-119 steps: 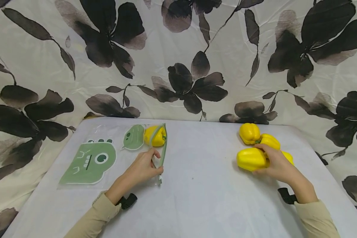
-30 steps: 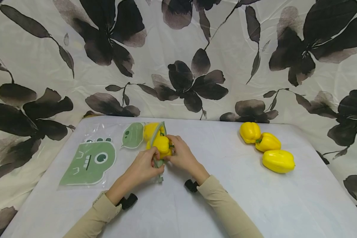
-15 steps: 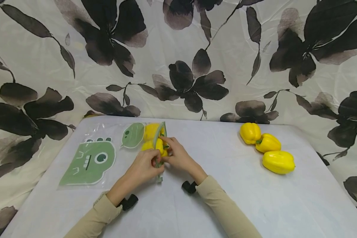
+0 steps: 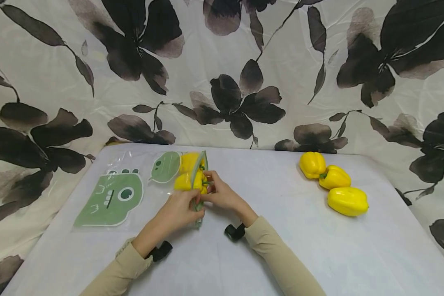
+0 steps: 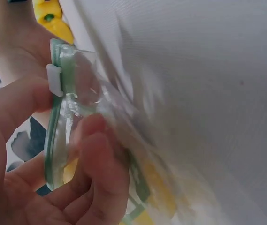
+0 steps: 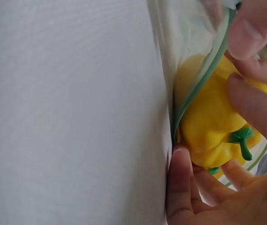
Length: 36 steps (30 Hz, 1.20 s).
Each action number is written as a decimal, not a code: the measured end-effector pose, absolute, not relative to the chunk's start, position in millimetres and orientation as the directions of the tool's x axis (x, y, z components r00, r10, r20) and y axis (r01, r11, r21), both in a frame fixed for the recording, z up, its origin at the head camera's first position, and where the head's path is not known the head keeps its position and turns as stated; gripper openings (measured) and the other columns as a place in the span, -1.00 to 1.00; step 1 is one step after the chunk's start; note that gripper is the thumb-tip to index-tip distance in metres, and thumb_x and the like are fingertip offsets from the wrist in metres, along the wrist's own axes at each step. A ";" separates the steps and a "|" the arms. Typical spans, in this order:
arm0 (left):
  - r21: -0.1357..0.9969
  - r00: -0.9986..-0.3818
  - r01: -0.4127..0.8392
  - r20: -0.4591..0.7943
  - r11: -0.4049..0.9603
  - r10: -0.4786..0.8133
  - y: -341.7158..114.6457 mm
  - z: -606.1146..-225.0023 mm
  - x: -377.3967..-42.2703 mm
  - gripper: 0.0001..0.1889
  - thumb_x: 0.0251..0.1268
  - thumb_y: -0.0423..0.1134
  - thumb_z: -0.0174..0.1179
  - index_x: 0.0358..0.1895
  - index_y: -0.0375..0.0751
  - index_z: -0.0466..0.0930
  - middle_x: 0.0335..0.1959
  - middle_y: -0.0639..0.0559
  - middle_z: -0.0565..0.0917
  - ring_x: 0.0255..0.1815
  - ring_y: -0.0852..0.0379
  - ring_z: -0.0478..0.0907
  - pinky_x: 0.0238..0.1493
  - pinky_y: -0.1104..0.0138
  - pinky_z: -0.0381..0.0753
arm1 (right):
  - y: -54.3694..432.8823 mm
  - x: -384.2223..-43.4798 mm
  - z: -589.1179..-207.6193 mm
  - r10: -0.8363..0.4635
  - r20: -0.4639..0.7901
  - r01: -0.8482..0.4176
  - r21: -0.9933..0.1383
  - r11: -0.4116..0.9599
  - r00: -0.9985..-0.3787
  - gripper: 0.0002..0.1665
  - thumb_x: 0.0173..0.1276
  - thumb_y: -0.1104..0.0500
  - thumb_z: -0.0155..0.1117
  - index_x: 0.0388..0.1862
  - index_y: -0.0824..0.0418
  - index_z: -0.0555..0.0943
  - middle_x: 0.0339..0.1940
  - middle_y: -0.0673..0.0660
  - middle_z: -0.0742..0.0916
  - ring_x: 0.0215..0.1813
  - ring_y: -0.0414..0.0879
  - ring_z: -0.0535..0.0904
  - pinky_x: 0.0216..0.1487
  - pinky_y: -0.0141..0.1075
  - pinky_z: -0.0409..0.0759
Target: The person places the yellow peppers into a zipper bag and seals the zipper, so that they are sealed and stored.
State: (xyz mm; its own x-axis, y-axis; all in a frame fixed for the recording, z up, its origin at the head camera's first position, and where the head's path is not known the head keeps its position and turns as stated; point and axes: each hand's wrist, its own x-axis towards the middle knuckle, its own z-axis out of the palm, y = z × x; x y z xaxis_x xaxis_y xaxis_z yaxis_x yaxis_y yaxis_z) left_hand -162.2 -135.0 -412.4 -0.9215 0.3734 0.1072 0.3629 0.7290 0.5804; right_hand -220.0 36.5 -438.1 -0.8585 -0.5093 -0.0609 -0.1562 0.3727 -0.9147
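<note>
A clear slider zip bag with green cartoon prints lies on its side, its green-edged mouth facing right. My left hand pinches the near part of the mouth's edge. In the left wrist view the white slider sits on the green zip near my thumb. A yellow bell pepper is mostly inside the mouth, its green stem pointing out. My right hand holds it by the stem end, fingers curled about it. Behind it, another yellow bell pepper lies inside the bag.
Three yellow bell peppers stay on the right side of the white table: one at the back, one beside it and one nearer. A floral cloth hangs behind the table.
My right hand has brought a bell pepper from the right-hand group to the bag. Over the last second, the pepper has slid left, deeper into the mouth. My left hand has kept its place.
</note>
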 end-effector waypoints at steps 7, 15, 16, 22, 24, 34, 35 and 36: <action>0.615 -0.916 0.378 0.139 0.692 0.377 -135.9 -414.2 -164.6 -0.72 -0.04 -0.39 0.38 -0.62 -0.14 0.40 -0.71 0.16 0.37 -0.64 0.25 0.31 -0.59 0.40 0.31 | 35.9 -220.1 -440.1 -0.518 -0.046 -0.170 -0.917 0.361 -0.854 -0.20 0.34 0.20 0.33 0.45 0.16 0.16 0.29 0.29 0.48 -0.10 -0.04 0.46 -0.10 -0.32 0.41; 0.637 -0.917 0.374 0.149 0.674 0.369 -135.6 -415.6 -166.2 -0.76 -0.04 -0.36 0.35 -0.61 -0.14 0.43 -0.71 0.17 0.39 -0.67 0.27 0.30 -0.61 0.41 0.31 | 34.3 -220.9 -440.7 -0.496 -0.045 -0.173 -0.906 0.386 -0.867 -0.19 0.31 0.20 0.36 0.46 0.10 0.19 0.29 0.29 0.48 -0.11 -0.03 0.49 -0.14 -0.32 0.45; 0.636 -0.918 0.374 0.147 0.676 0.369 -135.2 -415.2 -166.1 -0.76 -0.03 -0.35 0.36 -0.60 -0.14 0.43 -0.71 0.17 0.40 -0.67 0.27 0.31 -0.62 0.41 0.32 | 33.9 -221.1 -440.9 -0.494 -0.044 -0.176 -0.905 0.388 -0.868 -0.19 0.30 0.20 0.36 0.45 0.11 0.20 0.29 0.29 0.48 -0.11 -0.02 0.50 -0.13 -0.31 0.46; 0.638 -0.928 0.349 0.132 0.686 0.348 -134.1 -413.4 -166.1 -0.74 -0.01 -0.33 0.39 -0.58 -0.15 0.43 -0.71 0.15 0.39 -0.68 0.25 0.32 -0.64 0.42 0.32 | 31.2 -220.5 -439.7 -0.502 -0.030 -0.202 -0.893 0.402 -0.864 -0.18 0.33 0.19 0.35 0.47 0.14 0.16 0.32 0.33 0.46 -0.04 0.03 0.49 -0.04 -0.26 0.49; 0.643 -0.928 0.347 0.128 0.683 0.351 -133.9 -413.7 -165.9 -0.75 -0.01 -0.33 0.39 -0.57 -0.15 0.43 -0.71 0.15 0.39 -0.68 0.26 0.32 -0.65 0.42 0.32 | 31.9 -219.5 -438.4 -0.500 -0.048 -0.188 -0.892 0.411 -0.865 -0.16 0.33 0.17 0.35 0.49 0.12 0.15 0.33 0.32 0.45 -0.03 0.02 0.49 -0.03 -0.24 0.49; 0.654 -0.933 0.325 0.104 0.683 0.345 -133.7 -414.9 -164.6 -0.75 0.01 -0.33 0.40 -0.55 -0.16 0.45 -0.70 0.14 0.42 -0.67 0.24 0.33 -0.64 0.41 0.34 | 59.7 -214.9 -419.3 -0.488 -0.105 -0.148 -0.879 0.453 -0.866 -0.10 0.30 0.12 0.39 0.52 0.12 0.16 0.35 0.22 0.50 -0.02 -0.03 0.64 0.07 -0.09 0.54; 0.655 -0.935 0.319 0.098 0.685 0.342 -133.7 -414.6 -164.4 -0.75 0.01 -0.32 0.40 -0.54 -0.16 0.45 -0.70 0.13 0.42 -0.67 0.24 0.34 -0.64 0.41 0.35 | 64.4 -213.9 -415.6 -0.485 -0.106 -0.154 -0.871 0.466 -0.868 -0.10 0.30 0.12 0.39 0.52 0.12 0.16 0.35 0.21 0.51 -0.01 -0.01 0.64 0.07 -0.07 0.54; 0.658 -0.938 0.307 0.086 0.688 0.336 -133.6 -414.4 -164.3 -0.75 0.02 -0.32 0.41 -0.53 -0.17 0.45 -0.70 0.12 0.42 -0.67 0.23 0.34 -0.64 0.41 0.35 | 69.7 -213.3 -412.1 -0.481 -0.103 -0.164 -0.861 0.481 -0.871 -0.10 0.30 0.11 0.40 0.52 0.12 0.17 0.35 0.21 0.51 0.00 -0.01 0.64 0.08 -0.07 0.54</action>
State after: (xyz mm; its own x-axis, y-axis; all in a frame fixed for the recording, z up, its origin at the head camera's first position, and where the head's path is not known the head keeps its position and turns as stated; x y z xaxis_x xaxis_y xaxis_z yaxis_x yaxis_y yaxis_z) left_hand -164.3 -133.6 -414.4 -0.9377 0.3364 0.0863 0.3073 0.6878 0.6577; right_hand -213.3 69.7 -412.1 -0.8706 -0.4810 -0.1031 -0.1638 0.4810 -0.8613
